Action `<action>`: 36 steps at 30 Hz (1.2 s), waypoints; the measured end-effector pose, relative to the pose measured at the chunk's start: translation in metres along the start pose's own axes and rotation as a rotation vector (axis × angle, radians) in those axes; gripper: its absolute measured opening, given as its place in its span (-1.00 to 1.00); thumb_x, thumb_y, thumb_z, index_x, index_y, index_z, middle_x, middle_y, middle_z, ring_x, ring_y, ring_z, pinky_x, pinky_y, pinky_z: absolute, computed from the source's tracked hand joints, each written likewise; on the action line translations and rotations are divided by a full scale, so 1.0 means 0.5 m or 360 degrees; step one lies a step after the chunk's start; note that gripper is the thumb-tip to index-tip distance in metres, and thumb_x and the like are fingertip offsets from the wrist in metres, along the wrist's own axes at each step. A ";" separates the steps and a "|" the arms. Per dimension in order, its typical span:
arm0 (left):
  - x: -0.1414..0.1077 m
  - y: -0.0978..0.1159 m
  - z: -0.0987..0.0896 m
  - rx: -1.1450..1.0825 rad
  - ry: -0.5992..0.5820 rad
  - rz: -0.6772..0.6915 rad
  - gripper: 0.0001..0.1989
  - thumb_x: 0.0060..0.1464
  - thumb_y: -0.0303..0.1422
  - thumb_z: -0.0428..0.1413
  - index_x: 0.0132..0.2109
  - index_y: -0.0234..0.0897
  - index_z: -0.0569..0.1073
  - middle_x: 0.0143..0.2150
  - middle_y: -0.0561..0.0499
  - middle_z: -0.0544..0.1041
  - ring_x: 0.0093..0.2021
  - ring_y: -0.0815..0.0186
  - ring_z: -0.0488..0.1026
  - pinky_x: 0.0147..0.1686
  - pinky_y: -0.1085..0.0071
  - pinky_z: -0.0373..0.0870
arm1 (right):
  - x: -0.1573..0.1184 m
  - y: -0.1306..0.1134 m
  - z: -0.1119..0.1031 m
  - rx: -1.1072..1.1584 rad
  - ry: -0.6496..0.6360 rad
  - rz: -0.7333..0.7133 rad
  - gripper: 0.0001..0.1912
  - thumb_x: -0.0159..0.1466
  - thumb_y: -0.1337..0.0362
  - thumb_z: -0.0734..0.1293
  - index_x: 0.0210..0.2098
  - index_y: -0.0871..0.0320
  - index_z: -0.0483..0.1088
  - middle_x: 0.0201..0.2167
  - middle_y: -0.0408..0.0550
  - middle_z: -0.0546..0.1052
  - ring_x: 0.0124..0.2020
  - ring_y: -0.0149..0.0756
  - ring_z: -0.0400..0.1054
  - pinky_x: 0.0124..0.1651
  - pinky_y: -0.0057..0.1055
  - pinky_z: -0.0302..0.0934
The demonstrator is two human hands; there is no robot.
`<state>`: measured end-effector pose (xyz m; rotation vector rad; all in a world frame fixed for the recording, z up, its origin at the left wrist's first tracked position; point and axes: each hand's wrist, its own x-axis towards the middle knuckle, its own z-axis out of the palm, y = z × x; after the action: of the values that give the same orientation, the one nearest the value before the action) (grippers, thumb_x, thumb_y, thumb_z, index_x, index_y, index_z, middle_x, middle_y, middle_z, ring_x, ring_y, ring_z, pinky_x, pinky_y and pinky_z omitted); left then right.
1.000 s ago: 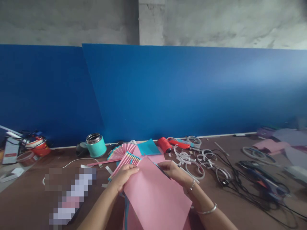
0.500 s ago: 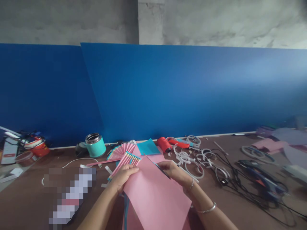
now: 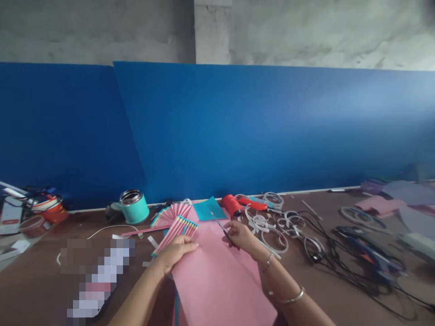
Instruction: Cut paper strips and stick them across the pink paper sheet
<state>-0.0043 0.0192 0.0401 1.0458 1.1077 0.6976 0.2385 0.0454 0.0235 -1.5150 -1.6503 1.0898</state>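
- Left hand (image 3: 176,253) at lower centre of the frame, its grip narrow on the left edge of a pink sheet (image 3: 220,276), thumb lying on top
- Right hand (image 3: 242,237) just right of it, its grip closed around the dark end of a slim blade (image 3: 220,225) that points to the upper left; whether it is a knife or scissors I cannot tell
- The sheet fills the lower centre of the frame, tilted, one corner toward the lower right; more pink paper shows beneath it
- Pleated paper (image 3: 183,226), pink with blue edging, sits just beside the left fingers, partly covered by the hand; whether that hand also holds it I cannot tell
- Behind, left of centre, a pink fan (image 3: 173,213) lies spread near a blue square (image 3: 210,209) of paper
- Right of the square, a red spool (image 3: 231,205) and a red tool (image 3: 252,203); below them, curled white strips (image 3: 261,219)
- At lower right, black cables (image 3: 335,253) on the brown counter (image 3: 41,290)
- At left, a turquoise flask (image 3: 135,212) stands upright, its top uncovered
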 end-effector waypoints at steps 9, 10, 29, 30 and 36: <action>-0.003 -0.014 0.073 0.1403 -0.0166 0.0447 -0.81 0.03 -0.33 0.04 -0.28 -0.22 0.53 -0.28 0.04 0.60 -0.25 0.24 0.49 -0.31 0.45 0.28 | 0.089 -0.009 0.039 -0.0668 0.0464 -0.0035 -0.90 0.01 0.36 0.34 -0.42 0.21 0.42 -0.35 0.04 0.51 -0.31 -0.24 0.37 -0.33 -0.45 0.12; 0.002 -0.012 0.083 0.1529 -0.0132 0.0506 -0.81 0.03 -0.35 0.03 -0.26 -0.19 0.54 -0.25 0.04 0.59 -0.24 0.23 0.49 -0.30 0.44 0.28 | 0.099 -0.013 0.045 -0.0695 0.0441 -0.0023 -0.86 0.00 0.37 0.34 -0.39 0.20 0.44 -0.36 0.03 0.52 -0.32 -0.24 0.38 -0.34 -0.46 0.12; 0.032 -0.039 0.122 0.1884 0.0353 0.1138 -0.80 0.04 -0.57 0.00 -0.21 -0.24 0.40 -0.22 -0.04 0.50 -0.15 0.18 0.42 -0.16 0.28 0.33 | -0.052 0.044 -0.153 -0.1265 0.0406 0.0602 -0.76 0.10 0.27 0.26 -0.34 0.27 0.50 -0.26 0.27 0.55 -0.17 0.03 0.44 -0.23 -0.28 0.21; 0.031 -0.042 0.119 0.1868 0.0393 0.1204 -0.78 0.03 -0.57 -0.01 -0.19 -0.24 0.40 -0.20 -0.06 0.49 -0.13 0.17 0.41 -0.13 0.25 0.34 | -0.054 0.045 -0.151 -0.1276 0.0403 0.0609 -0.77 0.08 0.28 0.26 -0.36 0.27 0.50 -0.27 0.26 0.55 -0.16 0.02 0.44 -0.22 -0.28 0.21; -0.005 -0.066 0.058 0.1759 0.0564 0.1335 -0.68 0.12 -0.51 -0.10 -0.01 -0.25 0.38 -0.09 -0.13 0.48 -0.02 0.16 0.40 -0.03 0.16 0.36 | -0.066 0.032 -0.168 -0.1012 0.0727 0.0543 -0.76 0.09 0.18 0.23 -0.45 0.22 0.42 -0.35 0.22 0.54 -0.25 -0.01 0.43 -0.27 -0.28 0.17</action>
<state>0.0207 -0.0045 0.0129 2.4881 1.3763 0.9536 0.3239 0.0255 0.0496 -2.3090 -1.5036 0.3077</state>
